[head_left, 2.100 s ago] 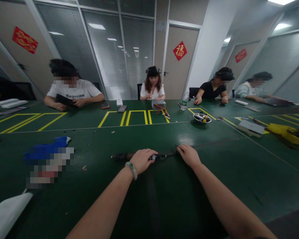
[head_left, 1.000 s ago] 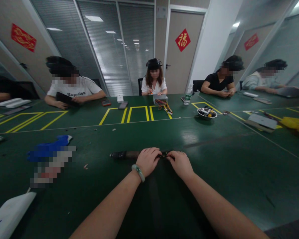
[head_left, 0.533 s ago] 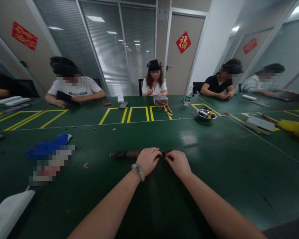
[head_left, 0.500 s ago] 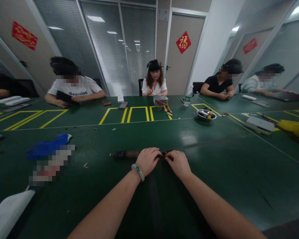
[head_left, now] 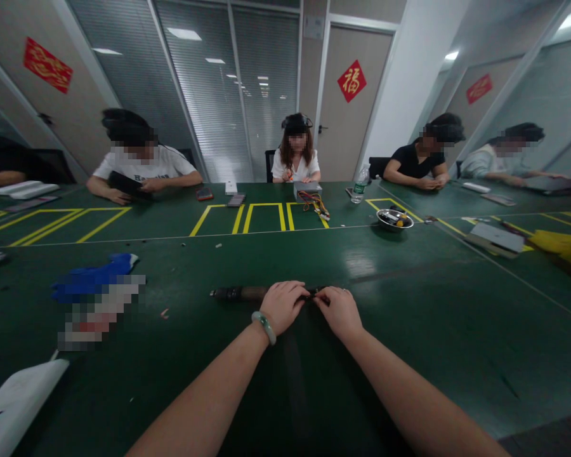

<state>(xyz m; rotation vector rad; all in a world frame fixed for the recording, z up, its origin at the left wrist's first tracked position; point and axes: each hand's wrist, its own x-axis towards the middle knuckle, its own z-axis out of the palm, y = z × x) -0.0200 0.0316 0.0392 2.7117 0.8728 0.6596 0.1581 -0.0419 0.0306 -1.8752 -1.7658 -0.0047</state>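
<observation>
On my smooth green counter (head_left: 195,381), one crumpled blue item (head_left: 95,278) lies toward ten o'clock. Then comes one dark, cylindrical tool (head_left: 250,293), lying flat, its narrow tip pointing to nine o'clock. My left fingers (head_left: 291,289) curl closed over its body, and my right fingers (head_left: 325,295) pinch its three o'clock end, the exact part hidden. Toward one o'clock sits one round, shiny metal bowl (head_left: 394,226).
</observation>
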